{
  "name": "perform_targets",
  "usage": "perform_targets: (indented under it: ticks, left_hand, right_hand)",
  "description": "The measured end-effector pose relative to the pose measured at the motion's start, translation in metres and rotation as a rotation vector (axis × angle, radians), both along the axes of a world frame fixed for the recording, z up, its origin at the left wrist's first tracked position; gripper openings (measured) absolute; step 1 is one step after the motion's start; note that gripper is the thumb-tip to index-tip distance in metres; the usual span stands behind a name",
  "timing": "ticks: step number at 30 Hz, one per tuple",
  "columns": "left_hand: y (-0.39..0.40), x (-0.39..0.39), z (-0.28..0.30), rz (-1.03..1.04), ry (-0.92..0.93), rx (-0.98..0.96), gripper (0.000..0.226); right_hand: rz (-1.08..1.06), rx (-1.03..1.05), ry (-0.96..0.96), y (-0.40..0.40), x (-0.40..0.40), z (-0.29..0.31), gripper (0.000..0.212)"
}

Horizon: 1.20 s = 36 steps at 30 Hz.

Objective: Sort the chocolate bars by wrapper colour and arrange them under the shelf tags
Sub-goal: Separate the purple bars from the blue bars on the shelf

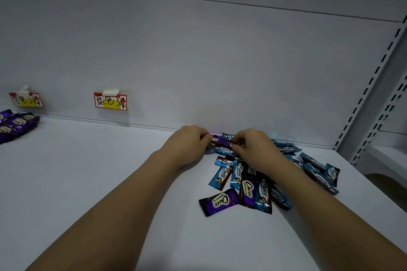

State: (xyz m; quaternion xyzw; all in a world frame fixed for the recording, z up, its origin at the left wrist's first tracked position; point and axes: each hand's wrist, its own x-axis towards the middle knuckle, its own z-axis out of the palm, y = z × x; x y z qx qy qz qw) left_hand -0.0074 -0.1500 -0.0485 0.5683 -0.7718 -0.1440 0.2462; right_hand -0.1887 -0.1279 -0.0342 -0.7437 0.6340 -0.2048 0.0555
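Note:
A mixed heap of blue and purple chocolate bars (262,187) lies on the white shelf (99,171) at the right, against the back wall. My left hand (189,143) and my right hand (253,147) both reach into the far end of the heap with curled fingers. Each pinches a wrapper there; the bar between them looks purple (219,139). One purple bar (219,202) lies apart at the heap's near edge. Several purple bars (16,125) sit sorted at the far left under a tag (26,99). A second tag (110,101) hangs on the wall with nothing beneath it.
A slotted metal upright (372,86) bounds the shelf at the right, with a lower ledge (387,160) beyond it. The back wall (198,61) rises directly behind the heap.

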Motion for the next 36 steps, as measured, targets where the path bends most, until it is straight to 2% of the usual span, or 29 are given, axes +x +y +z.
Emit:
perform_targets:
  ticks: [5, 9, 12, 16, 18, 21, 24, 28, 36]
  left_hand:
    - [0.005, 0.019, 0.006, 0.090, 0.008, -0.013, 0.018]
    - [0.008, 0.020, 0.009, 0.048, -0.014, 0.013, 0.006]
    - [0.006, 0.020, 0.011, -0.002, -0.080, 0.055, 0.021]
    - [0.003, 0.023, 0.013, -0.039, -0.123, 0.093, 0.014]
    - [0.002, 0.025, 0.013, -0.037, -0.073, 0.087, 0.010]
    - [0.000, 0.027, 0.014, 0.018, 0.108, 0.026, 0.014]
    - [-0.005, 0.028, 0.014, 0.116, 0.307, -0.016, 0.013]
    - [-0.011, 0.028, 0.004, 0.214, 0.445, 0.001, 0.013]
    - [-0.018, 0.031, -0.007, 0.257, 0.309, 0.013, 0.020]
  right_hand:
    - [-0.023, 0.107, -0.076, 0.000, -0.005, 0.004, 0.023]
    - [-0.009, 0.095, -0.127, 0.001, -0.010, 0.004, 0.013]
    - [-0.008, 0.111, -0.151, 0.002, -0.013, 0.004, 0.021]
    - [-0.005, 0.038, -0.214, 0.001, -0.015, 0.004, 0.013]
    - [-0.016, -0.029, -0.301, 0.001, -0.016, 0.006, 0.010]
    - [-0.064, -0.161, -0.459, 0.001, -0.019, 0.011, 0.010]
    - [-0.095, -0.227, -0.519, 0.001, -0.020, 0.013, 0.008]
    - [-0.064, -0.114, -0.497, 0.000, -0.013, 0.006, 0.007]
    - [-0.041, 0.013, -0.299, 0.002, -0.002, 0.000, 0.022]
